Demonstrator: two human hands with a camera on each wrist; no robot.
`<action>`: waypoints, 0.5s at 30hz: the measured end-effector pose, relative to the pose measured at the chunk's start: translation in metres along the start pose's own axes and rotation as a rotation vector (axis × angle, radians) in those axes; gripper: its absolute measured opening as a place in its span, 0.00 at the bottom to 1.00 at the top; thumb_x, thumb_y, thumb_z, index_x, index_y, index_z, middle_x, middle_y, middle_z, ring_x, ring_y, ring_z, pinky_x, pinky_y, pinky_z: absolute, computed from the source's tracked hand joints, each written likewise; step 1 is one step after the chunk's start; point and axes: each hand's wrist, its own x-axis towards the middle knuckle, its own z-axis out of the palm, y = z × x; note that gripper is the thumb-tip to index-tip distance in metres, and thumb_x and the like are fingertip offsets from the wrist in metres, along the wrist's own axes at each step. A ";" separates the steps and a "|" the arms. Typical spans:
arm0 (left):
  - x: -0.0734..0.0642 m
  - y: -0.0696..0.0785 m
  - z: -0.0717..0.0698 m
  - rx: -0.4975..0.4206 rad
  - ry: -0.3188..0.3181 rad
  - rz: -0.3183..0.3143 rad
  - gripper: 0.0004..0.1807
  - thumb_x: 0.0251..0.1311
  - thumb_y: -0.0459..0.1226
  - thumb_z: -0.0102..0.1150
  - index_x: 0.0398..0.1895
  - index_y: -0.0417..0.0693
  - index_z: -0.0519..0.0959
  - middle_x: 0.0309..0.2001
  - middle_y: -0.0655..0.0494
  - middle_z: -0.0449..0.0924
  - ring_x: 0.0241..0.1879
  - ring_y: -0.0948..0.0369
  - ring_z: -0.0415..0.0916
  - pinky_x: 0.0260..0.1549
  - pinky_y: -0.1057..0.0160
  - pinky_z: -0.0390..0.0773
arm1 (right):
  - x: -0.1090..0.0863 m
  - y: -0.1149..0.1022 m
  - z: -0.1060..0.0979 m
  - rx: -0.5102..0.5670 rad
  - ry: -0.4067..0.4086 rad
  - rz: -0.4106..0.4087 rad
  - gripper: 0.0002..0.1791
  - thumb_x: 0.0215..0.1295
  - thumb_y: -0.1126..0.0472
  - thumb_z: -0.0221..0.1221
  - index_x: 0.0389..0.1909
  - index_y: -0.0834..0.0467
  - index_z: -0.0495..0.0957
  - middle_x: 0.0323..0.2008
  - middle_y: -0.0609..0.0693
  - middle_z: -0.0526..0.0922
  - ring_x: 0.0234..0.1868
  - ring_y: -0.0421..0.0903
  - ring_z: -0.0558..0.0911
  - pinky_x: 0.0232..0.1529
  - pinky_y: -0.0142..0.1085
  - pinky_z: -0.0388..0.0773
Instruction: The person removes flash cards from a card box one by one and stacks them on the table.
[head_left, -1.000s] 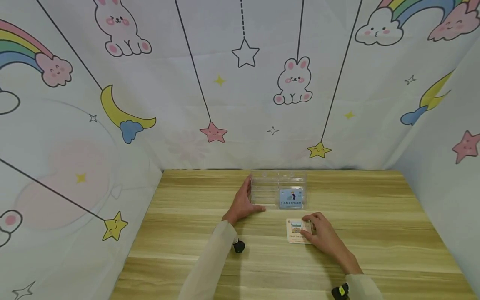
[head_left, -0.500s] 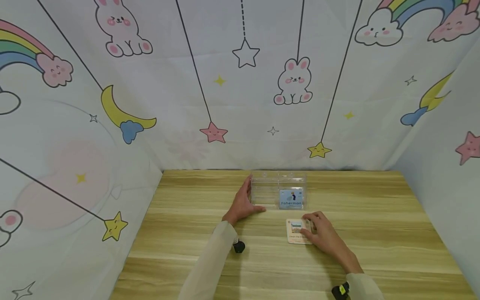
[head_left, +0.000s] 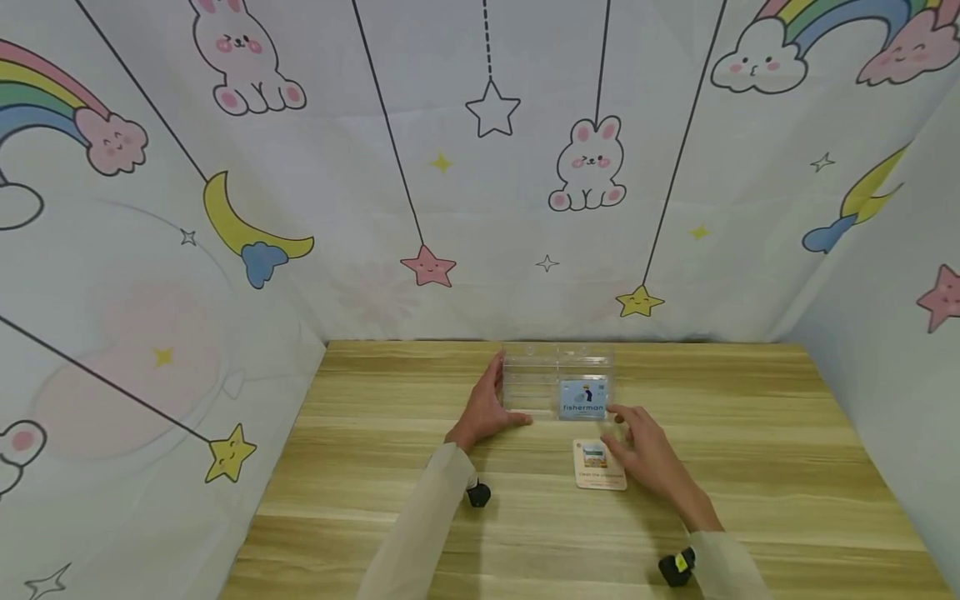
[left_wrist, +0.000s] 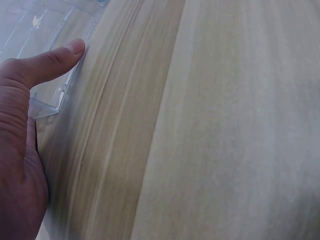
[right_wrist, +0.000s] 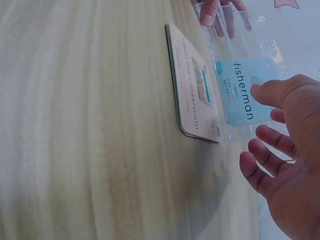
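Observation:
A clear plastic box (head_left: 529, 392) with compartments stands near the back of the table. My left hand (head_left: 483, 414) holds its left side, fingers along that wall and the thumb over the front edge, as the left wrist view also shows. In the box's front right compartment is a blue card (head_left: 583, 400) reading "fisherman". A small stack of pale pink cards (head_left: 600, 477), the top one about cleaning the classroom, lies on the table in front of the box. Over the stack's right edge hovers my right hand (right_wrist: 295, 145), fingers loosely bent and apart, fingertips near the box's front right corner.
The wood-grain table (head_left: 360, 500) reaches back to a white cloth wall (head_left: 517, 300) printed with rabbits, stars and rainbows. Similar cloth hangs along both sides. Black wrist cameras (head_left: 478, 494) sit on both wrists.
My right hand has let go of the card stack and moved a little forward toward the box, its fingers opening. The stack, the box and my left hand have stayed put.

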 end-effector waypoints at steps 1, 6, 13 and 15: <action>0.000 0.000 0.000 0.001 0.001 0.001 0.75 0.43 0.41 0.88 0.86 0.56 0.39 0.83 0.53 0.45 0.80 0.57 0.50 0.75 0.61 0.60 | 0.002 0.000 0.000 0.004 0.002 -0.003 0.29 0.70 0.61 0.68 0.68 0.63 0.73 0.52 0.61 0.80 0.41 0.50 0.76 0.41 0.44 0.77; 0.001 0.000 0.000 0.001 -0.002 -0.012 0.75 0.43 0.42 0.88 0.86 0.57 0.39 0.84 0.54 0.45 0.80 0.58 0.49 0.75 0.63 0.59 | 0.009 -0.003 -0.001 0.018 0.011 -0.026 0.30 0.71 0.61 0.67 0.71 0.62 0.71 0.50 0.61 0.80 0.40 0.50 0.76 0.40 0.44 0.78; 0.000 -0.001 0.000 0.001 0.004 -0.012 0.75 0.42 0.42 0.88 0.86 0.59 0.39 0.83 0.54 0.47 0.80 0.58 0.51 0.74 0.62 0.60 | 0.018 -0.008 -0.002 0.024 0.045 -0.040 0.33 0.70 0.63 0.67 0.72 0.62 0.68 0.49 0.61 0.80 0.39 0.49 0.76 0.38 0.44 0.77; 0.000 -0.001 0.000 0.000 0.003 -0.017 0.75 0.42 0.42 0.88 0.86 0.60 0.39 0.83 0.56 0.46 0.80 0.59 0.51 0.74 0.64 0.60 | 0.019 -0.008 -0.002 0.018 0.051 -0.039 0.33 0.69 0.63 0.68 0.73 0.62 0.68 0.49 0.61 0.80 0.38 0.49 0.76 0.38 0.44 0.77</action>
